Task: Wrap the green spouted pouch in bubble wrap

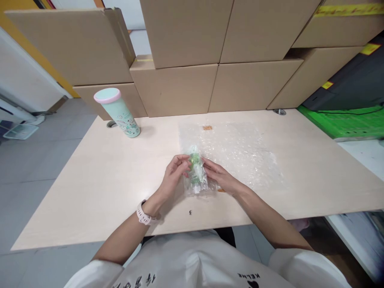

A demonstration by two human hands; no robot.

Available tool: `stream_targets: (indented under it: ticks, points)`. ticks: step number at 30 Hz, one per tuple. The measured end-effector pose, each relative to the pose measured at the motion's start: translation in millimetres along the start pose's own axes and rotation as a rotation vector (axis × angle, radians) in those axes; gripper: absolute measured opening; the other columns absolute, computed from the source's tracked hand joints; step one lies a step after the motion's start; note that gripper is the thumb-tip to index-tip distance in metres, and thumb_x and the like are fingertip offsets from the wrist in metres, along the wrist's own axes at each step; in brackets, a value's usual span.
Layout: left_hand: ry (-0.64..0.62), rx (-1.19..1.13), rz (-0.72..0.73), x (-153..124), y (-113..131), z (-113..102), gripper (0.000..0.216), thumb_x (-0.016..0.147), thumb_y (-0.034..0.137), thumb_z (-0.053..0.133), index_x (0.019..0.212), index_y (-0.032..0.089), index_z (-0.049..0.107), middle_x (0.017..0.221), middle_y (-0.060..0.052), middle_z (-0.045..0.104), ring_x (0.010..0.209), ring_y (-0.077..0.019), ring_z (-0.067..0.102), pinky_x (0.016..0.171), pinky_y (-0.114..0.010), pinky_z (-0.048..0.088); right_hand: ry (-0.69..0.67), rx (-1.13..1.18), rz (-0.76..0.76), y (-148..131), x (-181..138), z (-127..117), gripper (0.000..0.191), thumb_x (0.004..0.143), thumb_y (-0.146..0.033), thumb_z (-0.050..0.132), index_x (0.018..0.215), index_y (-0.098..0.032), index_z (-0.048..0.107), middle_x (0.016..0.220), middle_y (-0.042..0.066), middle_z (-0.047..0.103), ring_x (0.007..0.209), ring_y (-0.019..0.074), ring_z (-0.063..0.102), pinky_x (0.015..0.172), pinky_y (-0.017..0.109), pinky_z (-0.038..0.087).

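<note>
A small green-and-white bottle (196,171) lies at the near left corner of a clear bubble wrap sheet (240,154) spread on the pale wooden table (99,188). My left hand (174,176) has its fingers curled around the bottle's left side and the wrap edge. My right hand (220,176) presses the wrap against the bottle's right side, fingers closed on it. A white watch sits on my left wrist.
A mint tumbler with a pink lid (117,113) stands at the back left of the table. Stacked cardboard boxes (180,60) wall off the far edge. A small piece of brown tape (207,128) lies on the wrap. A green mat (345,120) lies at right.
</note>
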State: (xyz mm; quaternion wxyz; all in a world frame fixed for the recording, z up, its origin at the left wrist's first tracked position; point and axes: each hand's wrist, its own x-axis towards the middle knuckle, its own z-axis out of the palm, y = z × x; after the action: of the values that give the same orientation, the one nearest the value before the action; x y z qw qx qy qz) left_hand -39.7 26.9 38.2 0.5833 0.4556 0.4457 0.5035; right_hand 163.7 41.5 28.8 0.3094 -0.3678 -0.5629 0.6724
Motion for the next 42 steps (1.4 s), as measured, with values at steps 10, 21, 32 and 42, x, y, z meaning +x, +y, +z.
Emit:
stream_targets:
  ticks: [10,21,32,42]
  points:
    - [0.683,0.373,0.24,33.5,21.5,-64.1,0.029,0.076,0.024,0.065,0.105,0.021,0.064,0.122,-0.006,0.065,0.115,-0.0215,0.057,0.099,-0.037,0.044,-0.279,-1.0,-0.127,2.4,-6.8,33.2,0.061,0.101,-0.06,0.042,0.158,-0.04,0.033,0.172,0.0,0.012,0.156,0.0333,0.011,0.122,0.06,0.018]
    - [0.358,0.672,0.092,28.2,2.8,-47.9,0.027,0.082,0.021,0.058,0.106,0.02,0.068,0.107,-0.008,0.068,0.093,-0.0217,0.063,0.082,-0.034,0.05,0.005,-1.026,-0.189,-5.9,-8.4,-16.4,0.034,0.102,-0.041,0.044,0.115,-0.024,0.07,0.13,0.009,0.067,0.122,0.0271,0.058,0.099,0.044,0.044]
    - [0.218,0.994,0.006,12.8,20.0,-29.6,0.034,0.088,0.026,0.058,0.121,0.022,0.058,0.086,-0.005,0.07,0.074,-0.0248,0.067,0.079,-0.037,0.048,0.221,-0.593,-0.006,-0.2,14.6,17.8,0.026,0.092,-0.044,0.059,0.102,-0.021,0.068,0.092,0.005,0.073,0.077,0.0189,0.063,0.065,0.031,0.047]
    - [0.35,0.597,0.029,23.7,18.3,-48.4,0.029,0.082,0.024,0.059,0.111,0.022,0.063,0.09,-0.001,0.066,0.062,-0.0138,0.061,0.064,-0.028,0.048,0.241,0.177,0.225,-2.5,22.7,38.7,0.032,0.082,-0.033,0.074,0.107,-0.017,0.064,0.081,0.005,0.071,0.055,0.0128,0.057,0.037,0.022,0.038]
